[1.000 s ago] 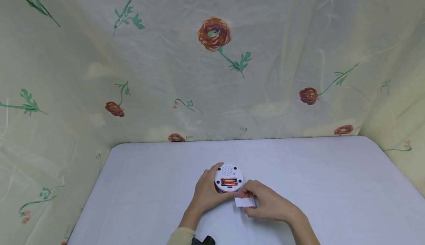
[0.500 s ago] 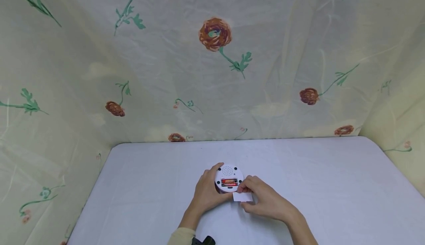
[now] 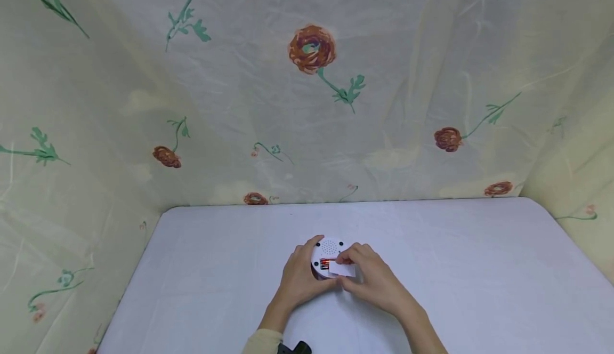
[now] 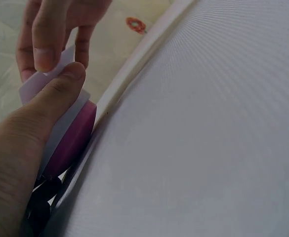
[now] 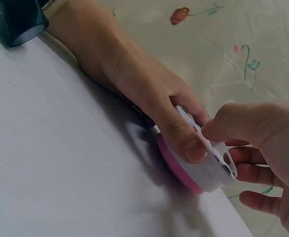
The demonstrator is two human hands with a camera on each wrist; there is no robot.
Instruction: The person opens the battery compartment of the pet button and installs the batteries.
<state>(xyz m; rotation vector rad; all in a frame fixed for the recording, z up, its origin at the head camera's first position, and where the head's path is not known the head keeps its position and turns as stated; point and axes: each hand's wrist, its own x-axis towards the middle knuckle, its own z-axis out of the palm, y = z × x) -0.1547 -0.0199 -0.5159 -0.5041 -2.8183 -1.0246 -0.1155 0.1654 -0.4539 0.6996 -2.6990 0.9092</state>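
A round white device [image 3: 329, 246] lies with its speaker holes and battery compartment facing up. Its pink band [image 5: 178, 169] shows from the side in the right wrist view. My left hand [image 3: 299, 275] grips it round the left side, thumb along the near edge. Between thumb and fingers, my right hand [image 3: 373, 279] pinches a white rectangular battery cover [image 3: 341, 268]. This cover sits over the right part of the compartment, hiding some of the red batteries [image 3: 324, 264]. Whether it touches the device, I cannot tell.
A white cloth-covered table [image 3: 216, 268] lies beneath. Behind and at both sides hangs a flower-print curtain [image 3: 230, 103]. At the left wrist, a black object [image 3: 300, 347] shows near the bottom edge.
My right hand has carried the battery cover up and left, from beside the device's near edge to over the battery compartment. The left hand and the device have stayed in place.
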